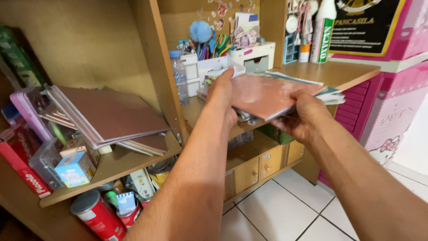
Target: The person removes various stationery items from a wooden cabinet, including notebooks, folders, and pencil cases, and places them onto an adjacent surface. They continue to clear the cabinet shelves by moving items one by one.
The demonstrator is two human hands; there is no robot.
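- Left hand (221, 96): fingers closed over the left edge of a stack of books (272, 93), thumb side up, gripping it.
- Right hand (303, 117): clamped on the stack's near edge, thumb on the pinkish top cover, fingers curled beneath.
- The stack is held flat, just above the front-left part of the wooden tabletop (343, 73); whether its far end rests on the surface cannot be told.
- Back edge of the tabletop is crowded: white drawer organiser (254, 58), pen holder with a blue pompom (200, 32), white spray bottle (322, 33) near the back right corner. Front right corner area is bare wood.
- A plastic water bottle (179, 76) stands at the tabletop's left edge, against the upright panel, near the left hand.
- Left of that panel, the lower shelf (120, 163) carries a slanted pile of brown-covered books (111, 116), overhanging the shelf's front edge, with small boxes (76, 167) beside them.
- Below the shelf: red cans (98, 216).
- White tiled floor (285, 209) lies under both forearms.
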